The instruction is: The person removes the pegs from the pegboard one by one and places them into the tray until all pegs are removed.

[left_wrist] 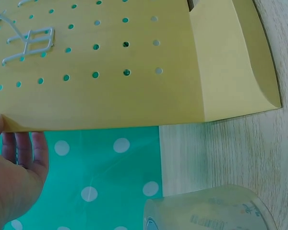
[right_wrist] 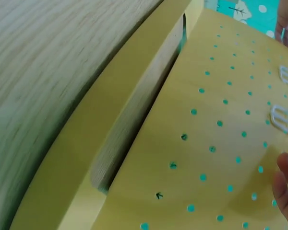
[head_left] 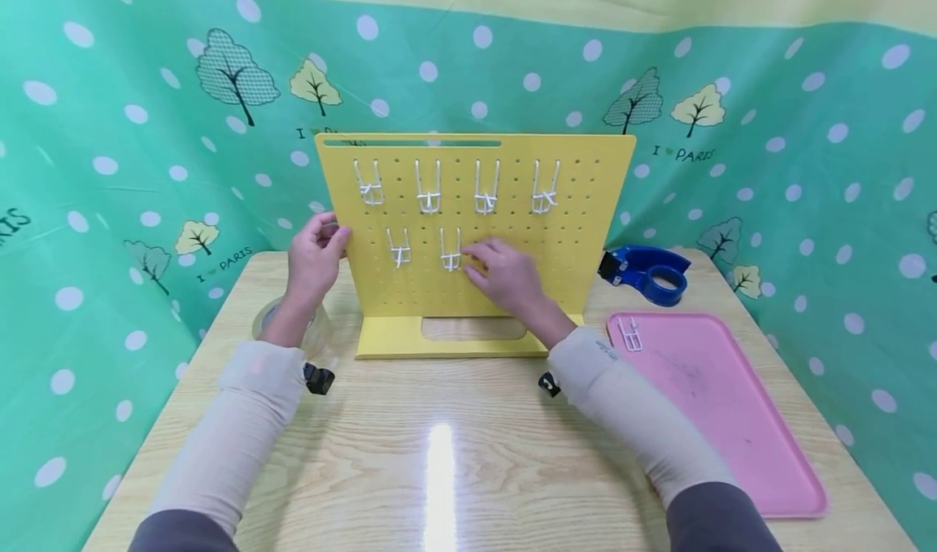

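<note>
A yellow pegboard (head_left: 468, 288) stands upright on its base, with white wire hooks on it in two rows. My left hand (head_left: 313, 255) grips the board's left edge, thumb in front and fingers behind, as the left wrist view also shows. My right hand (head_left: 505, 274) is at the board's face, beside the right-hand hook (head_left: 450, 251) of the lower row. In the right wrist view a fingertip is at the edge of this hook (right_wrist: 282, 119); the other fingers are loosely bent, apart from it. Left of it hangs another lower hook (head_left: 399, 248).
On the right lies a pink tray (head_left: 732, 422) with a white wire hook (head_left: 629, 334) in its far left corner. Behind it is a blue tape dispenser (head_left: 647, 274). A roll of clear tape (left_wrist: 206, 211) stands by the left forearm. A green dotted curtain (head_left: 468, 89) hangs behind.
</note>
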`<action>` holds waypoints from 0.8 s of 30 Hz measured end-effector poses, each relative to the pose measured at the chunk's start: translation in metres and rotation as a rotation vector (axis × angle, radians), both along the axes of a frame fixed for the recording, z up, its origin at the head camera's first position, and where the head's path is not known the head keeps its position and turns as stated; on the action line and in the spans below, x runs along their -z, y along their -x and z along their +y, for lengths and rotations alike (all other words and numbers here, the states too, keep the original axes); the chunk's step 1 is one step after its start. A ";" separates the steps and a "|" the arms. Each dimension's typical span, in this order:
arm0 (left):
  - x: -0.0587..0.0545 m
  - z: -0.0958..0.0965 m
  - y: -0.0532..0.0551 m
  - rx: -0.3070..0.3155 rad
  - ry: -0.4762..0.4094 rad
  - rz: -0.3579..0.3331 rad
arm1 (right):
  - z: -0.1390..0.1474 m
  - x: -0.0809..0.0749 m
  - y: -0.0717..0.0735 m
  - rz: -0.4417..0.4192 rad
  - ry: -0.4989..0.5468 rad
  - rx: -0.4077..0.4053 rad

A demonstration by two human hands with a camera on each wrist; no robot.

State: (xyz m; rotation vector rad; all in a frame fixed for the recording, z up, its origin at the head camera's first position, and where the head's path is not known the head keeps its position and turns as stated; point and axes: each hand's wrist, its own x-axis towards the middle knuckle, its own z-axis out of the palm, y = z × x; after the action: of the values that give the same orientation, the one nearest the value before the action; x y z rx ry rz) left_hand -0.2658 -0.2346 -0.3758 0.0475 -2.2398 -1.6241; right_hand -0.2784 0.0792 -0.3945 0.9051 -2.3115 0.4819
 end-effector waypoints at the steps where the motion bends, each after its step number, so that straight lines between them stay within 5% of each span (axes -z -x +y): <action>1: 0.000 0.000 0.000 0.000 0.002 0.001 | -0.002 0.001 0.000 0.009 -0.002 0.002; 24: -0.004 0.002 -0.005 -0.017 0.051 -0.013 | -0.032 0.008 0.003 0.103 0.065 0.096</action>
State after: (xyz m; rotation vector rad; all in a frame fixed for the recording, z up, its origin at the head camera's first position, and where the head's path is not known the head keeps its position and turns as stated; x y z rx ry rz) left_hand -0.2609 -0.2330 -0.3720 0.0636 -2.2826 -1.5620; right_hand -0.2819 0.0475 -0.4025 0.7663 -2.2212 0.4558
